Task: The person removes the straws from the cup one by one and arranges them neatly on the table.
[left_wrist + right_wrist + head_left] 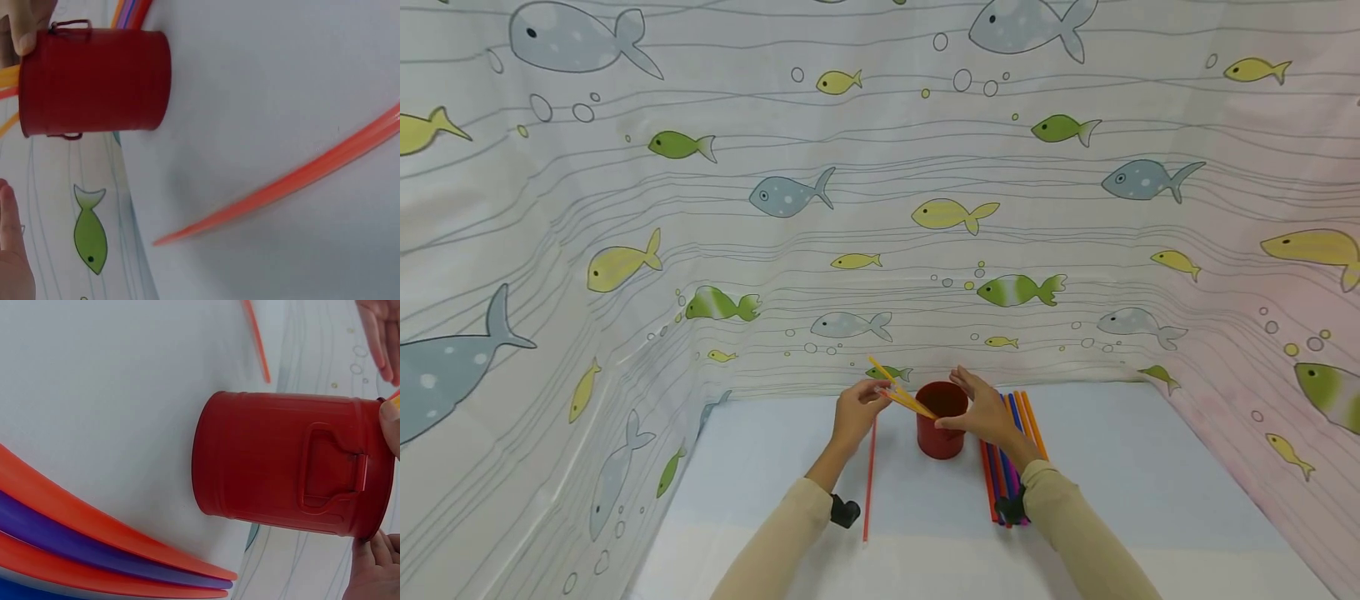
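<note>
A small red bucket (942,433) stands upright on the white table, a wire handle on its side. Several thin yellow-orange and red sticks (904,400) lean out of its mouth to the upper left. My left hand (854,417) pinches these sticks near their upper ends; the contact itself is partly hidden. With the thumb at the near rim and fingers at the far side, my right hand (988,412) holds the bucket's top. In the right wrist view, the thumb (390,428) lies over the rim of the bucket (287,462).
One red stick (870,483) lies alone left of the bucket. To the right, partly under my right forearm, a row of red, purple, blue and orange sticks (988,475) lies side by side. A fish-patterned curtain (880,183) encloses the back and sides of the table.
</note>
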### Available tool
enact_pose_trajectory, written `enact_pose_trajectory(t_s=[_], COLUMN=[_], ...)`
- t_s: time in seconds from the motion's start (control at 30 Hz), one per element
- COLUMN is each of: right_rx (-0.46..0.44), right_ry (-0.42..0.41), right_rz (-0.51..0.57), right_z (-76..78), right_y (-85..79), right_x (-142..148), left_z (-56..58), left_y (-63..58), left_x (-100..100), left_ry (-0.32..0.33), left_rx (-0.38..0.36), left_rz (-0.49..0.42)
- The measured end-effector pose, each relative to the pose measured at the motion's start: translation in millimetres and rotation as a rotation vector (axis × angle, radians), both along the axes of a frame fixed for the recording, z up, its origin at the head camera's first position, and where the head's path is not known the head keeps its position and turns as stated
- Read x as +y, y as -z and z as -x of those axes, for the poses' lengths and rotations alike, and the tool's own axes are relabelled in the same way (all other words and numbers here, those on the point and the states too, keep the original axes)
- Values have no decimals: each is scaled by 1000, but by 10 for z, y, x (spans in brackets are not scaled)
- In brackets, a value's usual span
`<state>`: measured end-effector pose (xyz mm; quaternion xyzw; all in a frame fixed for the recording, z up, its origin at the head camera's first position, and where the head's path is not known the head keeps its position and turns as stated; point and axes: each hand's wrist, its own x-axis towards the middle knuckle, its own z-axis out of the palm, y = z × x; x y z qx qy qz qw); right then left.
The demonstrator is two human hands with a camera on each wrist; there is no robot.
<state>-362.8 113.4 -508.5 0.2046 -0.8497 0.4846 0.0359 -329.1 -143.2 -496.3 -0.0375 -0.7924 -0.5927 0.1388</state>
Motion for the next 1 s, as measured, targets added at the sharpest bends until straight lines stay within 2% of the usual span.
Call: enact_pose_trajectory(t_s=[0.2,0.37,1.0], right_rx=[1,-5,-1], right_ry=[-9,-7,-13], right_rz=[19,25,34], right_z=[8,12,25], right_y=[14,16,26], right_x=[-2,-8,1], left_z=[-8,1,10], left_y=[4,-10,-19], left_x=[76,132,212], left_ry=[-7,-13,-38], left_rx=[5,-19,-23], left_rz=[-28,-70,-92])
